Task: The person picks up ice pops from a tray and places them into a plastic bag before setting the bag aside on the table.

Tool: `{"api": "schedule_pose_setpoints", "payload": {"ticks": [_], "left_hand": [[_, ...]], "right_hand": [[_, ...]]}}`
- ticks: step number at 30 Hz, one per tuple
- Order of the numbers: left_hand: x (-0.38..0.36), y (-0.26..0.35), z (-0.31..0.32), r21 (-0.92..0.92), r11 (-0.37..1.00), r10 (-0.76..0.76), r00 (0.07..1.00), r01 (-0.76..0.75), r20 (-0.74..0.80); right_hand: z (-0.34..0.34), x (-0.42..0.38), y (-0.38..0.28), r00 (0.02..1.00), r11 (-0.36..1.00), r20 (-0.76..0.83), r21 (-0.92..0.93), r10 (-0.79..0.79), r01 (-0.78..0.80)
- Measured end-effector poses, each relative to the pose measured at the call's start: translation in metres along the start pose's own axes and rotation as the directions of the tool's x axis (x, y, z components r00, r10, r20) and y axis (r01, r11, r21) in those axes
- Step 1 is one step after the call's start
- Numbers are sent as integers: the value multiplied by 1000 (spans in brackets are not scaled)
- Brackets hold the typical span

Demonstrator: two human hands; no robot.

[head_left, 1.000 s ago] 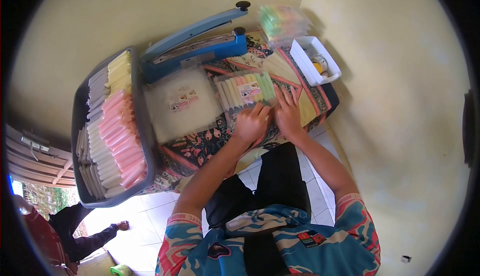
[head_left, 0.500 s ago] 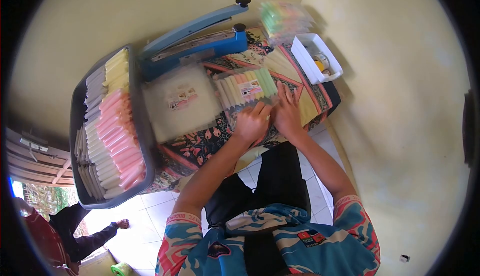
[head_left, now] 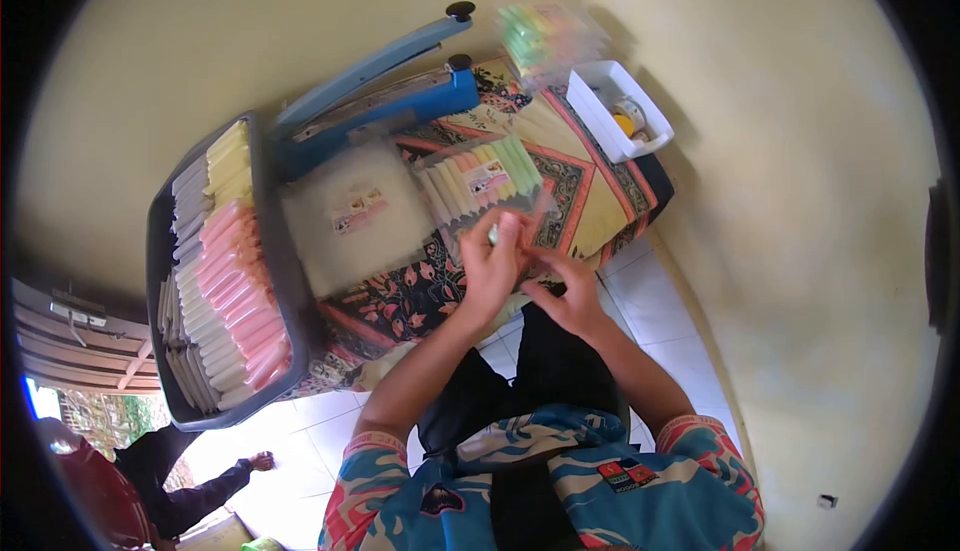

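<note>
My left hand (head_left: pixel 489 263) is raised above the near edge of the table, its fingers curled. A small pale spot shows at its fingers; whether it holds anything I cannot make out. My right hand (head_left: pixel 570 296) is close beside it, thumb and forefinger apart, fingertips reaching toward the left hand's fingers. Just beyond the hands lies a clear plastic pack of pastel sticks (head_left: pixel 480 179) with a printed label. Left of that is a stack of clear plastic bags (head_left: pixel 345 213) with a printed label.
A dark tub (head_left: pixel 285 281) of wrapped pink, yellow and white sticks stands at the left. Behind are a blue bag sealer (head_left: pixel 400 109) with its arm raised, filled packs (head_left: pixel 550 39) and a white box (head_left: pixel 620 116) with tape rolls. Another person (head_left: pixel 110 481) is at lower left.
Both hands have pulled back from the pack toward my body and come up together. The pack stays on the patterned cloth. The view has shifted slightly.
</note>
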State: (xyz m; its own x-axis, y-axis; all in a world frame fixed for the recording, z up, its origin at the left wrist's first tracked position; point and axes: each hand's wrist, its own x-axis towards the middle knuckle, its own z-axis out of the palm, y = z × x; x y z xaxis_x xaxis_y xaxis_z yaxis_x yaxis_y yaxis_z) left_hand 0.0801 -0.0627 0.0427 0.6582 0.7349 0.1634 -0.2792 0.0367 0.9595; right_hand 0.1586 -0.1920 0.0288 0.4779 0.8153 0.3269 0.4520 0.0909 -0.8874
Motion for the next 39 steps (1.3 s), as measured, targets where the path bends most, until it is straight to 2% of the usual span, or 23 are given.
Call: {"api": "schedule_pose_setpoints", "payload": {"ticks": [3, 4, 7, 8, 9, 10, 11, 13, 14, 17, 18, 19, 20, 21, 24, 26, 27, 30, 33, 34, 37, 38, 39], "left_hand": [[-7, -3, 12, -405, 905, -149, 989, 131, -13], [-5, -14, 5, -472, 868, -141, 988, 155, 65], [-3, -19, 10, -286, 958, 12, 1000, -4, 26], [-1, -18, 4, -37, 992, 121, 992, -120, 25], [2, -15, -8, 212, 949, 227, 972, -233, 51], [6, -12, -18, 444, 832, 321, 942, -332, 101], [11, -11, -24, 567, 723, 354, 917, -394, 185], [22, -9, -30, 743, 443, 372, 856, -503, 358], [24, -6, -30, 776, 323, 360, 829, -541, 428], [30, -13, -33, 768, 239, 314, 796, -594, 518], [31, -15, -33, 775, 225, 317, 796, -591, 515], [31, -18, -33, 779, 213, 319, 796, -589, 515], [31, -20, -34, 785, 203, 318, 797, -586, 513], [32, -23, -35, 778, 196, 343, 785, -597, 517], [31, -33, -41, 760, 177, 415, 747, -626, 519], [33, -40, -44, 742, 159, 469, 711, -651, 524], [33, -42, -44, 750, 167, 466, 721, -640, 512], [34, -44, -43, 765, 177, 480, 733, -619, 482], [35, -46, -45, 769, 179, 512, 725, -614, 461], [35, -46, -45, 766, 188, 517, 725, -615, 455], [35, -44, -46, 766, 199, 532, 724, -611, 439], [35, -44, -45, 766, 201, 538, 722, -611, 435], [35, -42, -44, 767, 198, 551, 716, -611, 428]], "right_hand": [[5, -17, 3, 994, 991, 39, 83, 99, -102], [7, -19, 7, 996, 993, -24, 88, 86, -84], [-5, -22, 18, 972, 981, -139, 84, 187, -177], [-15, -23, 17, 961, 967, -161, 158, 225, -200], [-25, -24, 23, 959, 977, -221, 155, 177, -144], [-38, -23, 19, 950, 967, -223, 180, 221, -183], [-50, -21, 15, 938, 954, -221, 204, 265, -221], [-63, -14, 28, 931, 937, -320, 344, 176, -59], [-66, -12, 32, 918, 915, -373, 403, 136, 28], [-66, -3, 33, 901, 846, -265, 505, 344, -174], [-63, -5, 35, 909, 766, -151, 601, 388, -227], [-60, -6, 40, 883, 768, -100, 544, 459, -337], [-55, -9, 54, 940, 914, -143, 316, 310, -253], [-51, -9, 58, 978, 988, -143, 66, 150, -142], [-47, -10, 62, 967, 949, -116, 247, 228, -194], [-43, -9, 38, 900, 810, -68, 467, 432, -354], [-42, -8, 30, 853, 714, -29, 563, 521, -417], [-40, -16, 39, 789, 525, 162, 665, 593, -532], [-28, -28, 57, 736, 198, 382, 801, 558, -566], [-21, -29, 54, 674, 142, 383, 797, 632, -587], [-11, -25, 29, 828, 507, 256, 689, 498, -518], [-11, -25, 24, 878, 588, 237, 666, 415, -458], [-9, -22, 22, 924, 734, 147, 570, 352, -370]]}}
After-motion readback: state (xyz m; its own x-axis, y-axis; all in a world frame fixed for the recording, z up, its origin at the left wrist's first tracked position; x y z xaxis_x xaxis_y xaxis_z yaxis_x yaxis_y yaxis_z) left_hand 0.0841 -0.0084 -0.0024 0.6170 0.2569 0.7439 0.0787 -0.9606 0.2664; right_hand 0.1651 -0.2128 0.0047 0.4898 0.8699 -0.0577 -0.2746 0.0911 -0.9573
